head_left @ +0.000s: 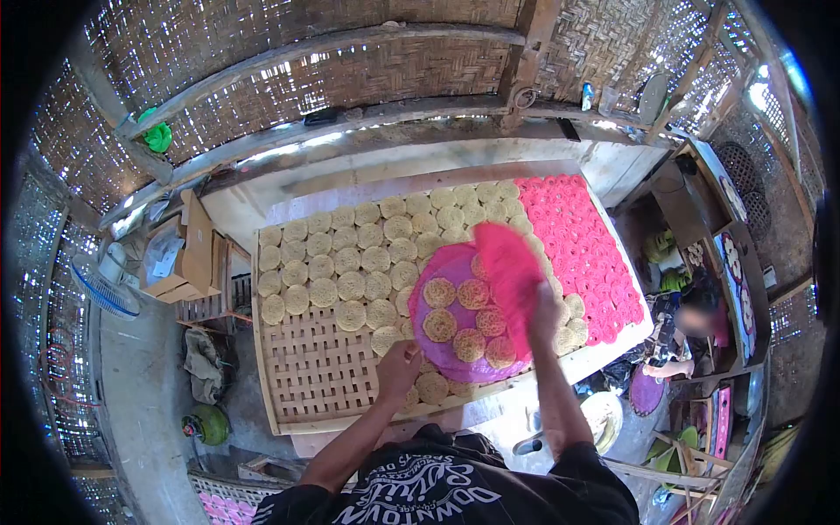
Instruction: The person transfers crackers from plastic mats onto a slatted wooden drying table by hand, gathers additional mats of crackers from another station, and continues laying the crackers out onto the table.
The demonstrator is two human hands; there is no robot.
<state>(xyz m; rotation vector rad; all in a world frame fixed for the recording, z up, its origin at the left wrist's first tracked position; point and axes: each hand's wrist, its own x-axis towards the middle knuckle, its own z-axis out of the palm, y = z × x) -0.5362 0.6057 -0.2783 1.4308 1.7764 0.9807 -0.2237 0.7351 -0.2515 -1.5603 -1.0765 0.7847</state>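
My right hand [544, 317] is closed on a bright pink round sheet [506, 267], held up at a tilt and smeared by motion. Beneath it lies a round purple sheet [455, 353] carrying several pale yellow noodle-like discs [440, 325]. My left hand [400, 363] is a closed fist at the purple sheet's left edge; whether it pinches that edge is hidden. Both sheets are over a large woven bamboo tray [319, 363] with rows of yellow discs [347, 260]. At the tray's right end, pink discs [582, 254] lie close together.
A cardboard box [179, 254] stands left of the tray, with a fan [107, 284] beside it. A green gas cylinder [208, 424] is on the floor. At right, another person [669, 350] sits near a purple round sheet [647, 389] and wooden shelves [674, 197].
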